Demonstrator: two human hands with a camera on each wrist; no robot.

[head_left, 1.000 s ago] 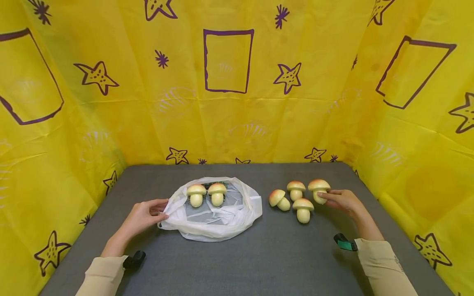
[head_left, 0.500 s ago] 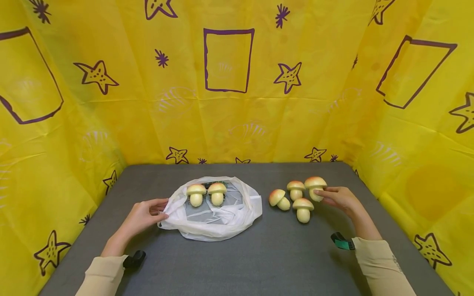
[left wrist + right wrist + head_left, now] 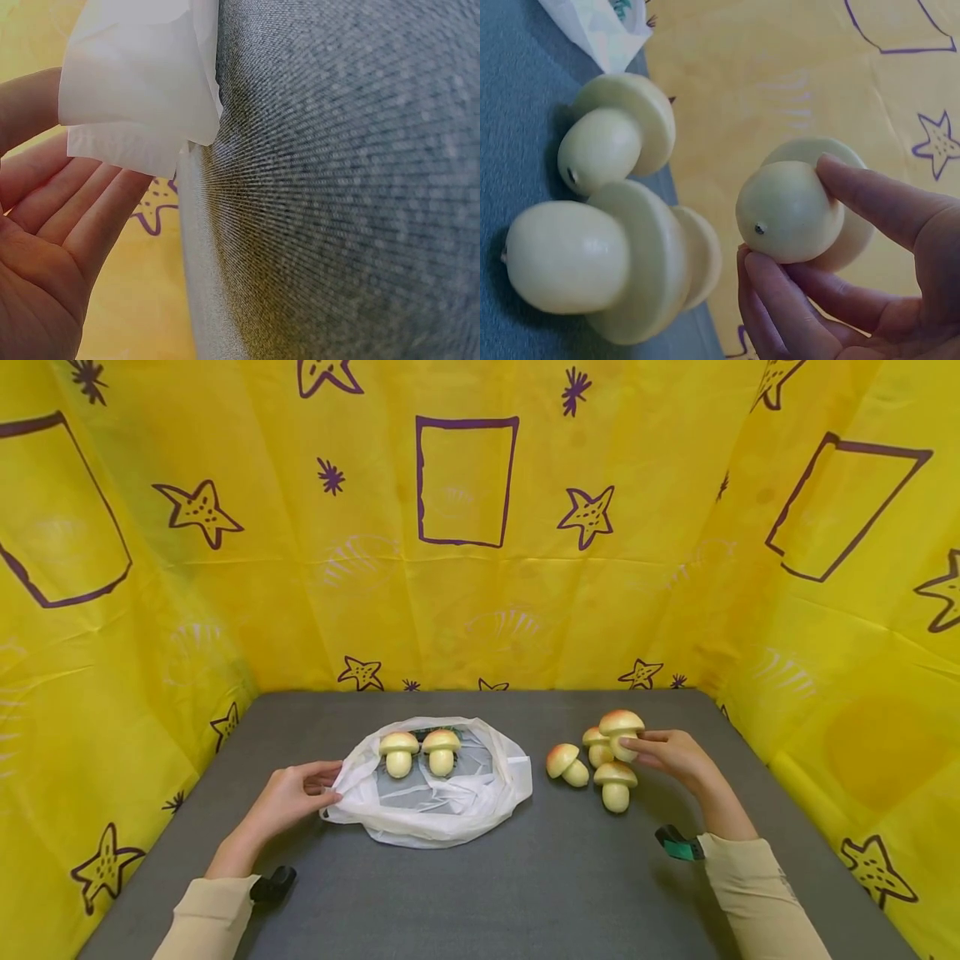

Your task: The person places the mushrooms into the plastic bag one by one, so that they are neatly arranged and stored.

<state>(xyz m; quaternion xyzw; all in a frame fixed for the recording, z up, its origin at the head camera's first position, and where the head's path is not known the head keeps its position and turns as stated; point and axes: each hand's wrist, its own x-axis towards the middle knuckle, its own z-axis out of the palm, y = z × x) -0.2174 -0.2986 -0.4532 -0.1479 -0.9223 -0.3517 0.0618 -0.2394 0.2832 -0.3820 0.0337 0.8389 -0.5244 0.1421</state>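
A white plastic bag (image 3: 435, 831) lies with its mouth spread on the table, two toy mushrooms inside, one on the left (image 3: 398, 753) and one on the right (image 3: 441, 752). My left hand (image 3: 288, 806) pinches the bag's left rim between thumb and fingers; the left wrist view shows the white film (image 3: 139, 75) in its grip. My right hand (image 3: 675, 760) holds a mushroom (image 3: 621, 727) by its stem, thumb on one side and fingers on the other, raised off the table. Under and beside it sit three more mushrooms (image 3: 567, 765), one partly hidden behind the held one.
The grey table (image 3: 480, 902) ends at a yellow cloth wall (image 3: 465, 593) printed with starfish and shapes. Yellow cloth also rises at both sides. A black wrist strap (image 3: 273, 885) is on the left arm, another with green (image 3: 680, 843) on the right.
My right hand has lifted the held mushroom and carried it leftward, in front of a standing mushroom. The left hand stays at the bag rim.
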